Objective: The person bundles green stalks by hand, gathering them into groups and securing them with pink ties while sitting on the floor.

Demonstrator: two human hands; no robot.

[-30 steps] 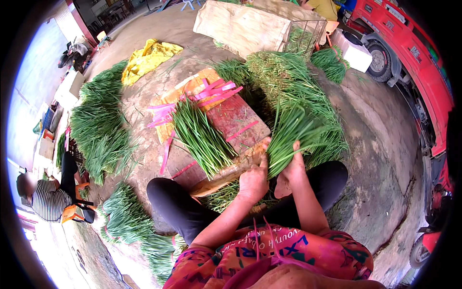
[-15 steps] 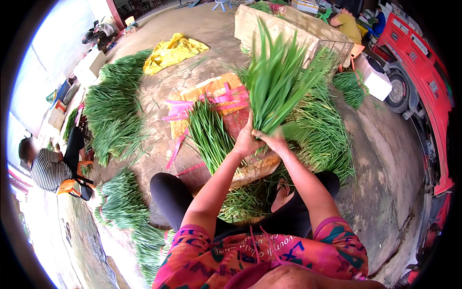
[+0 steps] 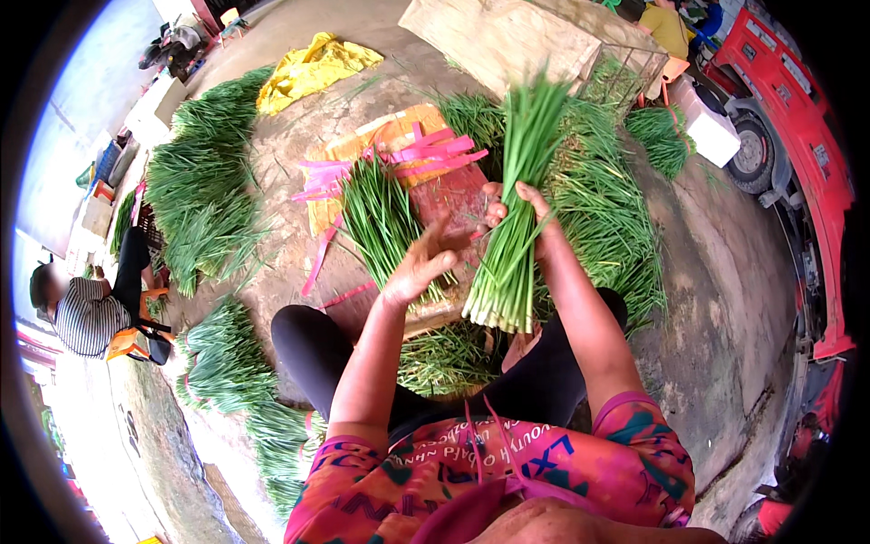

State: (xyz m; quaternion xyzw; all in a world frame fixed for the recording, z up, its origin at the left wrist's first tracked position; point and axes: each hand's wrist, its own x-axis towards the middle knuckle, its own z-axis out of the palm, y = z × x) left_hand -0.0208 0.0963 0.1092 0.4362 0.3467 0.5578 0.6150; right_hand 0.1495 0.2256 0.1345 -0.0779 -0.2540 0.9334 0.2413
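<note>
My right hand (image 3: 536,214) is wrapped round a loose bunch of green chives (image 3: 513,254), held upright with its pale cut ends down and the leaf tips up. To its left, my left hand (image 3: 422,263) has its fingers apart and holds nothing. It hovers by the lower end of a second chive bunch (image 3: 373,210) lying on a low work surface (image 3: 458,198). Pink strips (image 3: 444,156) and an orange cloth (image 3: 412,122) are spread at the far side of that surface.
Large heaps of chives lie on the left (image 3: 204,172) and on the right (image 3: 607,208). A yellow sack (image 3: 317,72) is on the floor. A person in stripes (image 3: 89,317) sits far left. A big pale crate (image 3: 507,45) stands ahead, a red truck (image 3: 788,118) at right.
The bunch has come down and toward me, now gathered narrower and held by my right hand. My left hand has let go and moved left, fingers spread.
</note>
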